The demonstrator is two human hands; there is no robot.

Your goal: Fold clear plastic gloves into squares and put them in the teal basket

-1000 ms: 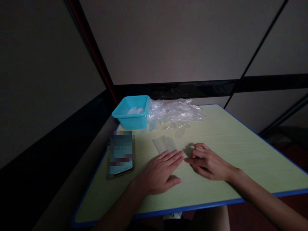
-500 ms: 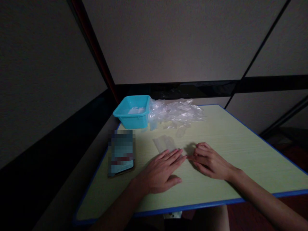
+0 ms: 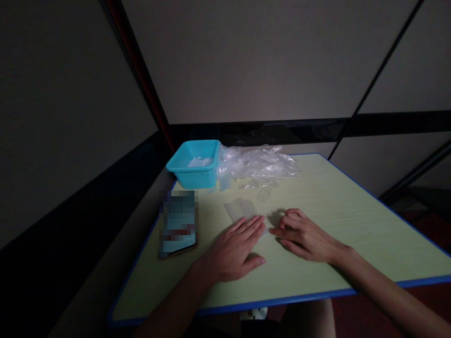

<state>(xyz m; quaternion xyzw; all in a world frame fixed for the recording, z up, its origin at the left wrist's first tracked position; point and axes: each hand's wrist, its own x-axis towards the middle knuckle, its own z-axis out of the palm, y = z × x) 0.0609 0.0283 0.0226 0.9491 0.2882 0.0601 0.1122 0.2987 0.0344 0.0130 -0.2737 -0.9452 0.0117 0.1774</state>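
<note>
A small clear plastic bag (image 3: 243,207) lies flat in the middle of the table. My left hand (image 3: 235,251) rests palm down over its near part, fingers stretched out and thumb apart, and hides some of it. Just right of the bag, my right hand (image 3: 305,237) has its index finger extended, the tip close to the bag's right edge. Its other fingers are loosely bent, and nothing shows in them. Whether that fingertip touches the plastic I cannot tell.
At the back left stands a turquoise plastic basket (image 3: 195,178) with white or clear pieces inside. A heap of crumpled clear plastic bags (image 3: 260,162) lies beside it. A phone (image 3: 178,223) with a blurred screen sits left. Blue edging (image 3: 282,300) borders the table.
My left fingers have drawn back slightly to the left, baring more of the bag's right edge. My right hand has shifted a little to the left.
</note>
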